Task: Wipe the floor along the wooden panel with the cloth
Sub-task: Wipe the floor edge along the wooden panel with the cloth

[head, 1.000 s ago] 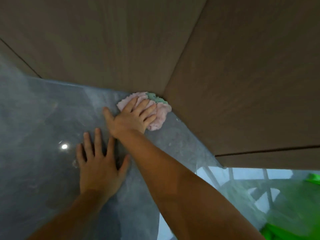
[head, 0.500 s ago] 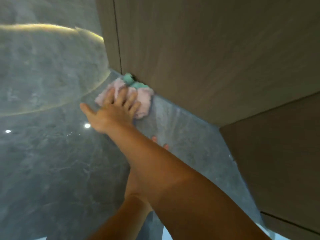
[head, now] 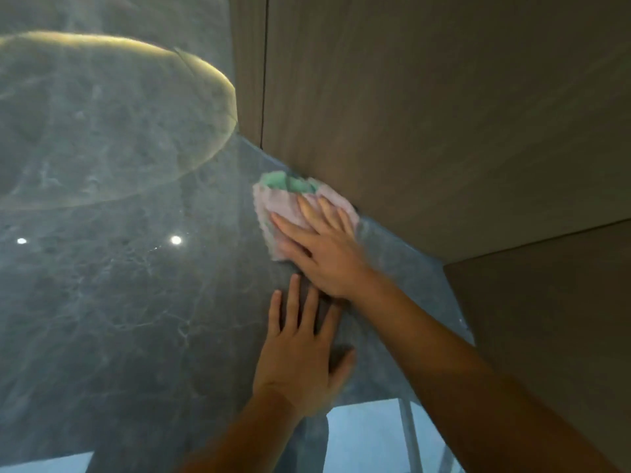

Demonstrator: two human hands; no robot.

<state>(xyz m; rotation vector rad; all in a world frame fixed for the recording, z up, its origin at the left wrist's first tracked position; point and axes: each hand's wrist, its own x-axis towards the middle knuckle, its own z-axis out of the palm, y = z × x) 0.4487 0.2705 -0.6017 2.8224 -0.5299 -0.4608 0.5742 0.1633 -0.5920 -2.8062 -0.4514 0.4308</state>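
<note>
A crumpled pink cloth [head: 278,208] with a green patch lies on the glossy grey marble floor [head: 119,302], pushed up against the foot of the brown wooden panel [head: 426,107]. My right hand [head: 324,247] lies flat on the cloth, fingers spread, pressing it down right at the panel's bottom edge. My left hand [head: 300,356] rests palm down on the bare floor just below the right hand, fingers apart, holding nothing.
The wooden panel runs diagonally from top centre to lower right, with a vertical seam [head: 264,70] and a second panel section [head: 546,319]. The floor reflects a lit curved edge [head: 211,76], two ceiling lights and a window [head: 368,435].
The right hand and cloth have slid back along the panel's base toward me. The left hand, mostly hidden under the arm before, is now in full view flat on the floor.
</note>
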